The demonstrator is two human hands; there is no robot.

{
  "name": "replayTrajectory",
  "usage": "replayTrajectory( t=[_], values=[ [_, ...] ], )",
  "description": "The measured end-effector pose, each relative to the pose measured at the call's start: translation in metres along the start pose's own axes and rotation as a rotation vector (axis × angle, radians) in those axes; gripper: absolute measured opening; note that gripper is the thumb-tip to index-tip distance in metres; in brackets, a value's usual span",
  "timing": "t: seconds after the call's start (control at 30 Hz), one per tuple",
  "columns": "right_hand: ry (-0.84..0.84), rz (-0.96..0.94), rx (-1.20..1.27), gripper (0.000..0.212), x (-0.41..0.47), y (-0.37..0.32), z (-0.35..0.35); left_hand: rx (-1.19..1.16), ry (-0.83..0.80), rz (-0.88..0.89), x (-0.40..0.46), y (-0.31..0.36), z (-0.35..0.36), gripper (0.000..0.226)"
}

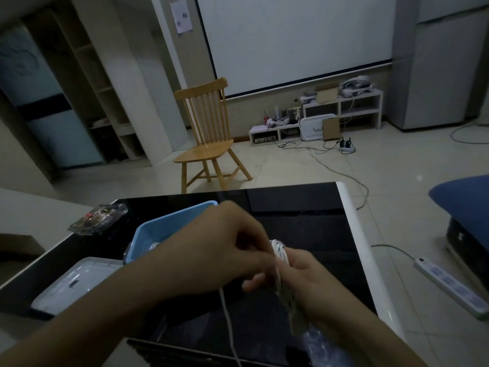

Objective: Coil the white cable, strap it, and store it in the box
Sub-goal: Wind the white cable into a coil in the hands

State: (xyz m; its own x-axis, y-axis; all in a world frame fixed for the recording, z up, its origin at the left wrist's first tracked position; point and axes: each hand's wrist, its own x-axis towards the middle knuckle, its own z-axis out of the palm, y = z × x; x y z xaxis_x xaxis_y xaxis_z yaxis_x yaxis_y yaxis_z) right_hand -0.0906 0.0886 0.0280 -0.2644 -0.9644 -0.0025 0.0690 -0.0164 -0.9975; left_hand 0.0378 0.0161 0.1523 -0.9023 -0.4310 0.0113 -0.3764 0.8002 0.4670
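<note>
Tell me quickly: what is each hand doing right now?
Left hand: closed, pinching the white cable.
Right hand: closed around the cable's coiled loops.

We see two bare forearms entering from the lower edge, no sleeve covering either one as far as the frame shows; our left hand (211, 250) carries no glove, ring or band that we can make out; our right hand (312, 279) is likewise uncovered, with no watch or strap at the wrist; the fingers near the grip are blurred, so nails and finer detail cannot be told; dim light leaves the forearms evenly shaded, without visible markings.
</note>
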Motion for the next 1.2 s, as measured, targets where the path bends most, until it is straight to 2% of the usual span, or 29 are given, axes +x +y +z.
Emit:
replayTrajectory(
  t=[0.1, 0.23, 0.33, 0.43, 0.53, 0.63, 0.87, 1.07, 1.2],
  values=[
    [-0.117, 0.061, 0.178, 0.031, -0.001, -0.002, 0.003, -0.057, 0.070, 0.011, 0.010, -0.002, -0.005, 0.006],
    [-0.146, 0.166, 0.467, 0.051, -0.006, -0.010, 0.004, -0.108, 0.176, -0.001, 0.023, -0.007, -0.008, 0.006],
    [-0.249, 0.189, 0.586, 0.063, -0.006, -0.011, 0.000, -0.147, 0.189, -0.053, 0.029, -0.013, -0.009, 0.005],
    [-0.382, 0.106, 0.656, 0.054, -0.007, -0.012, -0.006, -0.282, 0.158, -0.130, 0.032, -0.021, -0.007, 0.007],
    [-0.483, 0.036, 0.693, 0.039, -0.008, -0.014, -0.009, -0.439, 0.144, -0.166, 0.032, -0.026, -0.003, 0.021],
    [-0.526, 0.029, 0.791, 0.035, -0.007, -0.012, -0.009, -0.552, 0.146, -0.179, 0.031, -0.030, 0.004, 0.032],
    [-0.335, -0.004, 0.999, 0.038, 0.000, -0.009, -0.018, -0.669, 0.191, -0.203, 0.022, -0.051, 0.036, 0.031],
    [-0.303, 0.001, 1.178, 0.032, 0.002, -0.009, -0.026, -0.715, 0.191, -0.308, 0.013, -0.068, 0.071, 0.022],
    [-0.008, -0.002, 1.118, 0.030, 0.000, -0.021, -0.028, -0.682, 0.141, -0.335, 0.006, -0.069, 0.094, 0.020]
  ],
)
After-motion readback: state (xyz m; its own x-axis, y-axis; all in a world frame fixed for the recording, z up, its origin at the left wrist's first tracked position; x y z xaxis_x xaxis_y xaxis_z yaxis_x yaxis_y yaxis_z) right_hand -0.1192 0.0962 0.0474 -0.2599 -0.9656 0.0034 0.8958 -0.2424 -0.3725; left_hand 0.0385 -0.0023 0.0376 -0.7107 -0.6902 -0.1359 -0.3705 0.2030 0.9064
